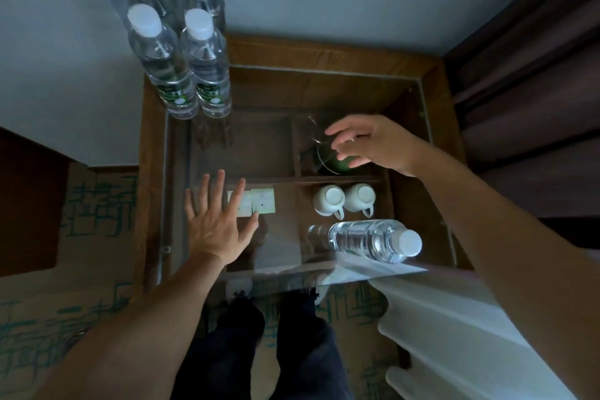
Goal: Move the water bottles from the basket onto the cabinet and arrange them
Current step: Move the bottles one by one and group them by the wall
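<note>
Standing the bottle [373, 240] that lies on its side at the cabinet's [152, 140] near edge beside the two upright bottles [188, 75] at the far left corner calls for either empty, spread-fingered hand, right hand [373, 146] or left hand [217, 224], gripping its body firmly.

Bottles [181, 52] block corner; centre seemingly free.

bottles [373, 239] – 3, perhaps 2 mirrored | cups [328, 201] – 2 | hands [216, 224] – 2
</note>
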### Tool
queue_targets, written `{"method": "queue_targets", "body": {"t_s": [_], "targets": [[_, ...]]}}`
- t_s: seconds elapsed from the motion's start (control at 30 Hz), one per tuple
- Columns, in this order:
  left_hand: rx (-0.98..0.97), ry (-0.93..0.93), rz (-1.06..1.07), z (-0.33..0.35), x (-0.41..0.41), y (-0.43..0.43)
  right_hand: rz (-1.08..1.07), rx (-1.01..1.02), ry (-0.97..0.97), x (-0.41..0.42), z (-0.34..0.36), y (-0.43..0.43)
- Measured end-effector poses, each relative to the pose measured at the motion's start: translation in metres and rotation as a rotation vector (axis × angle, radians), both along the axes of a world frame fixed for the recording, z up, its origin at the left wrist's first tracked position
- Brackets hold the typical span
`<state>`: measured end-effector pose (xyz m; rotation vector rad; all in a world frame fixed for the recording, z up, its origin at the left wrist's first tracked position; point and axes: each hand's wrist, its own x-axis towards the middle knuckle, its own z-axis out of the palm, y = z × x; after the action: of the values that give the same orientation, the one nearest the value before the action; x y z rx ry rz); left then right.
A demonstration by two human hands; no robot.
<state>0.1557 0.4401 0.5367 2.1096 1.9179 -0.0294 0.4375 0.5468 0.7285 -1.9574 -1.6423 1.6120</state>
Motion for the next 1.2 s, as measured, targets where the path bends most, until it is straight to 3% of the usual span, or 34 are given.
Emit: {"method": "queue_targets", "body": {"t_s": [0.17, 0.33, 0.47, 0.67, 0.77, 1.07, 1.2], "targets": [[0.007, 0.04, -0.003, 0.003, 0.002, -0.003, -0.061, -0.146, 0.048, 0.062, -0.023, -0.076], [0.014, 0.043, -0.006, 0.004, 0.002, -0.003, -0.019, -0.16, 0.088, 0.062, -0.048, -0.138], [0.037, 0.065, -0.013, 0.006, 0.002, -0.004, -0.137, -0.164, 0.208, 0.053, -0.062, -0.161], [0.048, 0.065, -0.024, 0.007, 0.002, -0.004, -0.258, -0.088, 0.209, 0.042, -0.065, -0.166], [0.044, 0.08, -0.022, 0.007, 0.001, -0.004, -0.34, -0.096, 0.311, 0.035, -0.06, -0.161], [0.034, 0.044, -0.022, 0.004, -0.001, -0.003, -0.371, -0.194, 0.566, 0.005, -0.056, -0.125], [0.029, 0.035, -0.01, 0.001, -0.001, -0.002, -0.362, -0.152, 0.543, -0.015, -0.053, -0.098]]}}
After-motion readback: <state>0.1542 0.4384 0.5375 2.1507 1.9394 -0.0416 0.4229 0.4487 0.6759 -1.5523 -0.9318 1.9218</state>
